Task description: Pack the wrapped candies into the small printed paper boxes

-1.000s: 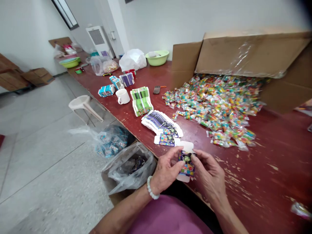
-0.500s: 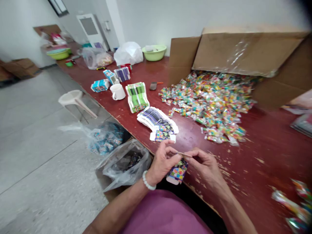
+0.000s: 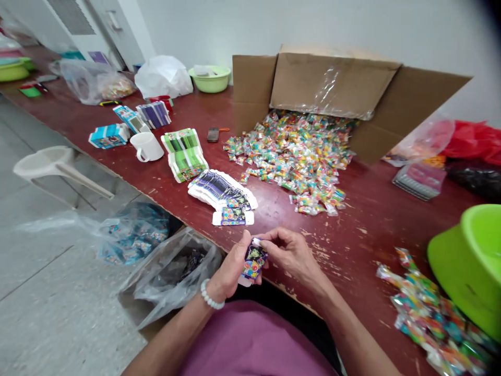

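A small dark printed candy box (image 3: 253,263) rests in my left hand (image 3: 231,267), the thumb along its side and fingers behind it. My right hand (image 3: 287,253) pinches the white flap at the box's upper end. A pale flap sticks out at the lower end. Just beyond my hands lies a fanned stack of flat purple boxes (image 3: 219,189), one of them (image 3: 234,215) lying nearest me. Behind it are green flat boxes (image 3: 183,154). Wrapped candies (image 3: 297,156) spill from a cardboard carton (image 3: 332,86) on the red table (image 3: 344,256).
Right of me, more wrapped candies (image 3: 426,308) lie beside a lime-green basin (image 3: 465,250). A white mug (image 3: 147,147) and blue boxes (image 3: 108,136) stand to the left. Below the table edge, a plastic-lined carton (image 3: 168,282) and white stool (image 3: 50,162) are on the floor.
My view has swung right, bringing the green basin into sight. The box has turned its printed face towards me, and my right fingers have moved onto its upper flap.
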Motion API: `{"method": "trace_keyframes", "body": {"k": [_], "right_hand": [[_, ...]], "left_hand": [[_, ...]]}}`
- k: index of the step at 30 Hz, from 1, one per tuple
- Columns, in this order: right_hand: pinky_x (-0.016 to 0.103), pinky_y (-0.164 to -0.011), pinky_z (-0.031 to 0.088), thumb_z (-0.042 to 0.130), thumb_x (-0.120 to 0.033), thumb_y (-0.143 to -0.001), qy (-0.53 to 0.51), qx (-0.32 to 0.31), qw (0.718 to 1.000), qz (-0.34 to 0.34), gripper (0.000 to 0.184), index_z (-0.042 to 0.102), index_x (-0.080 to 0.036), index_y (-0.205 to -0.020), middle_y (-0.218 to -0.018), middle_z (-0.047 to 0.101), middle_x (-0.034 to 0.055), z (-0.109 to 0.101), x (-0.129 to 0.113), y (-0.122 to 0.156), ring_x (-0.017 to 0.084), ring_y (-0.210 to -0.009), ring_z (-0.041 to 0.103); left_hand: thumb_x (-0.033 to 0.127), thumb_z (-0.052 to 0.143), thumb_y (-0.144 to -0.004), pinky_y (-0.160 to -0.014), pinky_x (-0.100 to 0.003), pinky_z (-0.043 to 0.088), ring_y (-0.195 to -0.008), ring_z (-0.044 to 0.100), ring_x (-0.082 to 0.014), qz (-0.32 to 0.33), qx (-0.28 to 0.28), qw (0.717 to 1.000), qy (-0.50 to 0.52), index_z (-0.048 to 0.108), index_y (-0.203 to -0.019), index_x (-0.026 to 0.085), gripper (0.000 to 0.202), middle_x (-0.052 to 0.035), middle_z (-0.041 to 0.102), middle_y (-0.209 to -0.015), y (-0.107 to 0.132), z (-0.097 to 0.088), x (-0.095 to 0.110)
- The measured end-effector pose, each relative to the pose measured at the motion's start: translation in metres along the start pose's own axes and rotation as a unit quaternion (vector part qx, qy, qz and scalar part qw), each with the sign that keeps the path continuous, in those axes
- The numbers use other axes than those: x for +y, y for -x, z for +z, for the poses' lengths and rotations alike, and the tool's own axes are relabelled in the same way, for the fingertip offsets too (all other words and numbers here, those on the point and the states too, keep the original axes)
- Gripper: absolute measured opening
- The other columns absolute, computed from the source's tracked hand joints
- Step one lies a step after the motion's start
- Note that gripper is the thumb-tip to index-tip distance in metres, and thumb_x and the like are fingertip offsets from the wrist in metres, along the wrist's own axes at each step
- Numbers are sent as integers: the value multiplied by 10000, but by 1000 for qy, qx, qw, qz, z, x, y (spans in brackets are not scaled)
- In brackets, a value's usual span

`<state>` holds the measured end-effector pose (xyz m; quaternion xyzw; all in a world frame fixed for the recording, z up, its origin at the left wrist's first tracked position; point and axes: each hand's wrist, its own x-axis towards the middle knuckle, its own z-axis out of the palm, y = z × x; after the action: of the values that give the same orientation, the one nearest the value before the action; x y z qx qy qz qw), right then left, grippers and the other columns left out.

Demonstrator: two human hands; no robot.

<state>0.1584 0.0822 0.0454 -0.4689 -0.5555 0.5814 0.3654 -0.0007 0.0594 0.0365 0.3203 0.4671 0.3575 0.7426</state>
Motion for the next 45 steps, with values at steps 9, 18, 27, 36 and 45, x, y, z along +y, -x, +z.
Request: {"method": "trace_keyframes", "body": {"k": [9, 18, 27, 36, 45], "right_hand": [[253, -533, 523, 691, -351, -841, -63, 25, 998, -7, 195, 668, -166, -788, -899, 760, 68, 5, 2, 2, 139, -584, 642], [301, -749, 557, 635, -321, -909, -16, -28, 996, -88, 163, 676, -193, -816, -1072, 739, 63, 1, -5, 9, 179, -847, 695], [315, -874, 510, 522, -273, -967, 272, 75, 941, -189, 185, 688, -210, -914, -1000, 702, 69, -42, 15, -27, 195, -960, 648], [420, -938, 411, 605, -131, -811, 499, 211, 839, -52, 330, 718, -180, -1117, -1223, 677, 154, -139, 35, -99, 314, -1067, 576], [307, -734, 477, 566, -347, -925, 232, 77, 966, -78, 211, 691, -194, -999, -899, 712, 40, -86, 7, -33, 192, -790, 630]], "left_hand": [[715, 364, -903, -448, -197, 430, -480, 572, -107, 52, -1, 994, -94, 668, -1204, 130, 725, -81, 685, -750, 0, -6, 1], [706, 417, -891, -392, -199, 404, -430, 576, -122, 32, 22, 998, -46, 618, -1298, 154, 714, -46, 659, -661, -1, -1, -4], [486, 649, -859, -574, -272, 538, -642, 669, -162, 5, -6, 994, 106, 557, -1234, 235, 460, -48, 698, -877, -13, 10, 0], [192, 863, -628, -726, -244, 524, -805, 609, -138, 80, 50, 994, -54, 631, -1050, 189, 482, -18, 678, -953, -17, -18, 5], [281, 874, -622, -527, -285, 580, -672, 671, -171, 82, 122, 988, 40, 568, -988, 187, 486, 1, 670, -843, -24, -28, 21]]}}
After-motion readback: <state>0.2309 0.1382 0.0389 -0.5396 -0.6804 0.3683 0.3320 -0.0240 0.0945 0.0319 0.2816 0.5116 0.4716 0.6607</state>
